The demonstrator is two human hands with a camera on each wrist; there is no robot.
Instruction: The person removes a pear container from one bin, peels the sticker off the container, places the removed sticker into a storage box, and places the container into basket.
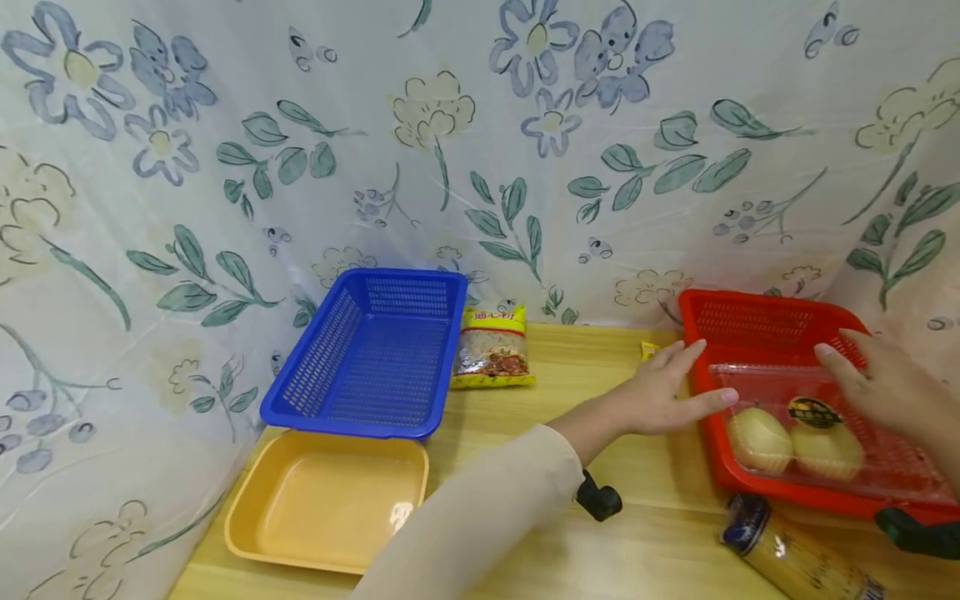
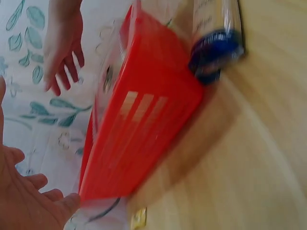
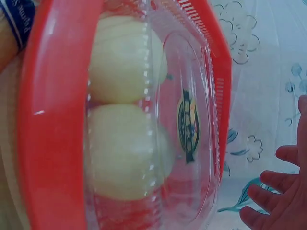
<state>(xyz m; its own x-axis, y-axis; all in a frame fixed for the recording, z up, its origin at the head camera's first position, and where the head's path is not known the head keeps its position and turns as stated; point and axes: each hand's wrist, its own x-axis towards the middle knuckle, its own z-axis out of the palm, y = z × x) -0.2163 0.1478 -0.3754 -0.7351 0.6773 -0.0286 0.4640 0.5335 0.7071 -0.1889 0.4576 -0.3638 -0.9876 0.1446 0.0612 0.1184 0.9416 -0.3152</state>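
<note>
A red slotted basket stands on the right of the table. Inside it lies a clear plastic box with a dark label, holding pale yellow round fruits. My left hand is at the basket's left rim, fingers spread and holding nothing; whether it touches the rim cannot be made out. Above the box's right side my right hand hovers with its fingers extended. In the right wrist view that hand's fingers are apart from the box. The left wrist view shows both hands empty beside the basket.
A long pack with a dark blue end lies before the red basket. A small yellow packet is left of it. At the left are a blue basket, a yellow tray and a macaroni bag. Floral cloth hangs behind.
</note>
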